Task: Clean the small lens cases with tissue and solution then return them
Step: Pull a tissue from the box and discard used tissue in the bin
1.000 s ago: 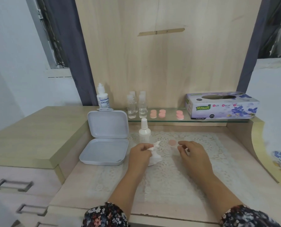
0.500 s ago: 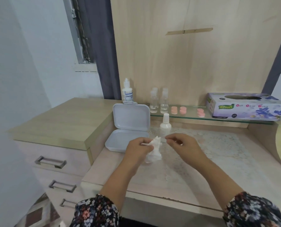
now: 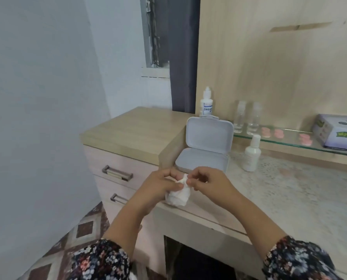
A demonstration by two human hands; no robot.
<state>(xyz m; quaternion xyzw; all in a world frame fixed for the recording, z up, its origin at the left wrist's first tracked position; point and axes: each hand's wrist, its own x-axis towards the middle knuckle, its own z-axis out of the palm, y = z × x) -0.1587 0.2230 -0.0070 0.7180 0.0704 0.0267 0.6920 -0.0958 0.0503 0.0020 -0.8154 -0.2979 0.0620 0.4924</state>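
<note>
Two hands meet over one crumpled white tissue wad (image 3: 178,196) at the near edge of the pale desk (image 3: 290,199). Your left hand (image 3: 158,187) has thumb and fingers pressed onto the wad's upper part; your right hand (image 3: 206,183) pinches its twisted tip, and whether a small lens case sits inside that pinch cannot be told. A second ago your right hand was out on the lace mat beside a small pink piece; it has since come back to the tissue, which suggests that wiping is under way rather than fetching.

Just behind the tissue lies the open grey hinged plastic box (image 3: 206,146), lid up. To the right of the box stands the small white solution bottle (image 3: 250,154). Behind the box, a white dropper bottle with a blue label (image 3: 206,105) stands against the wood panel. Right of the box, on the glass shelf (image 3: 290,141), stand two clear bottles (image 3: 247,119), then the small pink lens cases (image 3: 272,132), blurred, then the purple tissue box (image 3: 338,134). Those cases on the shelf look still to be cleaned or already returned; which is unclear.
</note>
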